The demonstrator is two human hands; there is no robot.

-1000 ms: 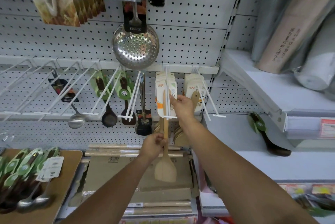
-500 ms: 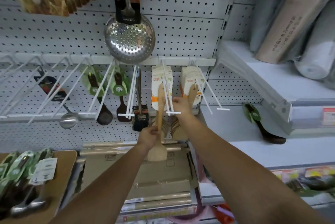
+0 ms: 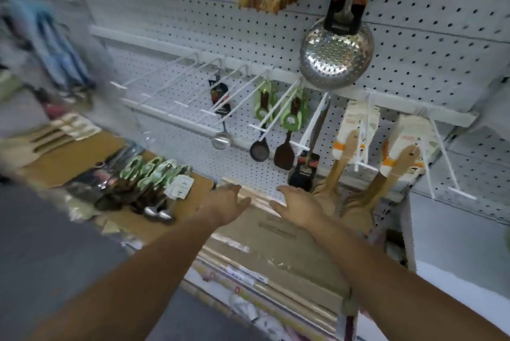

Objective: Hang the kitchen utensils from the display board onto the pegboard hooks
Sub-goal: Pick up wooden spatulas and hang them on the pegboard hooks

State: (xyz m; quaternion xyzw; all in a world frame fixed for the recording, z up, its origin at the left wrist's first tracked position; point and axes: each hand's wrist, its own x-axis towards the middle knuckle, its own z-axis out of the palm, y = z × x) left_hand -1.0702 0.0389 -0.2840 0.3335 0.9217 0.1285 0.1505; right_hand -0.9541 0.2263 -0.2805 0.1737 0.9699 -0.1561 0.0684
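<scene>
Below the hooks (image 3: pixel 257 127), the left hand (image 3: pixel 229 204) and right hand (image 3: pixel 299 207) hung released and empty over cardboard packs (image 3: pixel 276 233). Spoons (image 3: pixel 149 183) lay heaped on the brown board (image 3: pixel 80 158) at near left; wooden spatulas (image 3: pixel 345 164) hung at right. A hasty grab into the tangled heap could drag neighbouring spoons off the board.

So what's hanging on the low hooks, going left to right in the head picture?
On the hooks: steel ladle → dark spoon → brown turner → black-handled tool → first wooden spatulas → second wooden spatulas.
</scene>
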